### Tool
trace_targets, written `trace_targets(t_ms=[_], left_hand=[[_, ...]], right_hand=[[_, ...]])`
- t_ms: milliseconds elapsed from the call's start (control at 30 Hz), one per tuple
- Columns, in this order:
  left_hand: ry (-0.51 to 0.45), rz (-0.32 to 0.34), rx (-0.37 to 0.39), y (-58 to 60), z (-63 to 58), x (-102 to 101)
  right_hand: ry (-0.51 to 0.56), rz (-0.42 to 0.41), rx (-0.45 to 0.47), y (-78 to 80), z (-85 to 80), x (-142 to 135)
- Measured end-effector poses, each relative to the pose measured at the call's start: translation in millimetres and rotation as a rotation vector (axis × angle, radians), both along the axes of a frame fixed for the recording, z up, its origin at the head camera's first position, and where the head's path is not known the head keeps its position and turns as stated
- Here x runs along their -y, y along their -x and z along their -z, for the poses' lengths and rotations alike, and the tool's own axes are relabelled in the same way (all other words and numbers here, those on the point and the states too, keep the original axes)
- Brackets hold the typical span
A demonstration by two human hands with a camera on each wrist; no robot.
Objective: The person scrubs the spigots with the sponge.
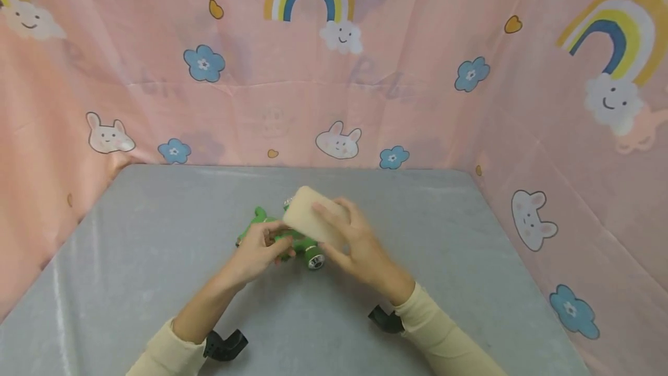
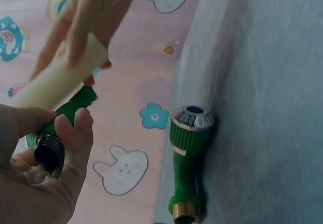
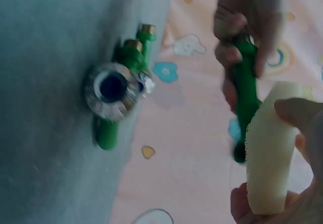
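My right hand (image 1: 365,251) grips a cream-coloured sponge block (image 1: 308,210), thumb on one face and fingers on the other. In my left hand (image 1: 256,254) is a green hose nozzle (image 2: 49,151); its dark threaded end faces the left wrist camera. The right wrist view shows the sponge (image 3: 270,158) overlapping the lower part of that nozzle (image 3: 246,82); whether they touch I cannot tell. Below the hands, another green nozzle (image 2: 184,173) with a silver tip and brass end lies on the table. More green fittings (image 3: 144,42) lie behind its silver ring (image 3: 112,88).
A grey cloth covers the table (image 1: 443,260). Pink printed curtains (image 1: 407,103) enclose its back and sides. Black curved brackets (image 1: 225,346) stick out at both wrists, beside the cream sleeves (image 1: 443,335).
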State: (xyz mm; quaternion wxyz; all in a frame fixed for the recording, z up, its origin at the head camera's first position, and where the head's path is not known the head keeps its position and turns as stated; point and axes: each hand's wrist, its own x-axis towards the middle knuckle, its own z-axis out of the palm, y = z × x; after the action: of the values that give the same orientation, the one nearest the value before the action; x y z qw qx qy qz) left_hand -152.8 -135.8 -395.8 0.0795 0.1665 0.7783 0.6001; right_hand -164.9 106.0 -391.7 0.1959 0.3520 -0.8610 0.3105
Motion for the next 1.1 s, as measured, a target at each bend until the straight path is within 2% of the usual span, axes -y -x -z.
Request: trace_targets(t_ms=[167, 333, 633, 800, 933, 1033, 1100], left_hand=[[0.009, 0.038, -0.047, -4.7, 0.2, -6.3], [-0.008, 0.040, -0.019, -4.1, 0.1, -5.8], [0.001, -0.096, 0.002, 0.5, -2.8, 4.6], [0.004, -0.132, -0.008, 2.6, -2.7, 9.3], [-0.002, -0.082, -0.012, 0.8, 1.6, 2.6], [-0.030, -0.024, -0.034, -0.6, 5.7, -3.5], [-0.060, -0.017, -0.048, -1.2, 6.9, -5.6]], right_hand=[[-0.052, 0.073, 0.010, -3.9, 5.4, 7.1], [-0.061, 0.114, 0.011, -3.3, 6.3, 6.3], [-0.111, 0.144, 0.088, -0.8, -0.2, -3.2], [-0.089, 0.173, 0.093, 2.8, -8.5, -12.6], [-0.006, 0.114, 0.048, 0.4, -8.2, -11.5], [0.004, 0.057, 0.026, -1.9, -3.9, -6.8], [0.000, 0.052, 0.025, -2.2, -1.8, -3.7]])
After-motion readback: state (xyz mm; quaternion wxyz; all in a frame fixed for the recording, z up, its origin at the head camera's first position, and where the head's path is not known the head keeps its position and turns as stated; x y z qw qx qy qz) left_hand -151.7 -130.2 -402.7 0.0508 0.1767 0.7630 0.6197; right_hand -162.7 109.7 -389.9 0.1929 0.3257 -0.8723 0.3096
